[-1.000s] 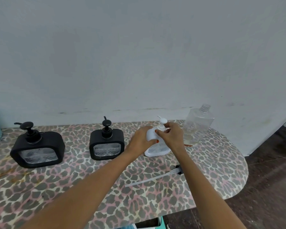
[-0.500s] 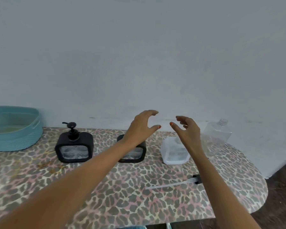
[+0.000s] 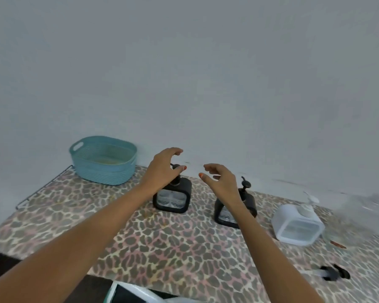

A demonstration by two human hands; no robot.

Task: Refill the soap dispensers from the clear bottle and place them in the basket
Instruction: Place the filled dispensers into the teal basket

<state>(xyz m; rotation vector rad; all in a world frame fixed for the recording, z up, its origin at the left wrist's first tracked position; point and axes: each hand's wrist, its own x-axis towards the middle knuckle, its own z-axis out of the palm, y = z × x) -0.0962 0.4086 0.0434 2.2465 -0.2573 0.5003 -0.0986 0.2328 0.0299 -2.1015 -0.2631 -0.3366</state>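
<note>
Left hand (image 3: 162, 169): is hovering with fingers and thumb spread in a wide curve, gripping nothing.
Right hand (image 3: 223, 184): is hovering alongside, also spread wide and holding nothing.
Left black dispenser (image 3: 173, 200): is standing upright on the table (image 3: 173, 248) at 6 o'clock from the left palm, just beneath it. Its pump head is showing between thumb and fingers, but I cannot tell whether they are touching.
Long axis: the pump stem is pointing to 12 o'clock, and the broad windowed face is turning toward the viewer.
Right black dispenser (image 3: 248, 204): is standing at 6 o'clock from the right hand, partly hidden behind that wrist.
White dispenser (image 3: 298, 226): is sitting at 4 o'clock from the right hand, well apart, with the blurred clear bottle (image 3: 363, 213) beyond it.
Basket (image 3: 103, 171): is waiting at 10 o'clock from the left hand, near it.
Loose pump (image 3: 334, 273): is lying flat at 5 o'clock, near the table's front edge.
Nearer hand: the left hand is looking better placed for carrying toward the basket.
</note>
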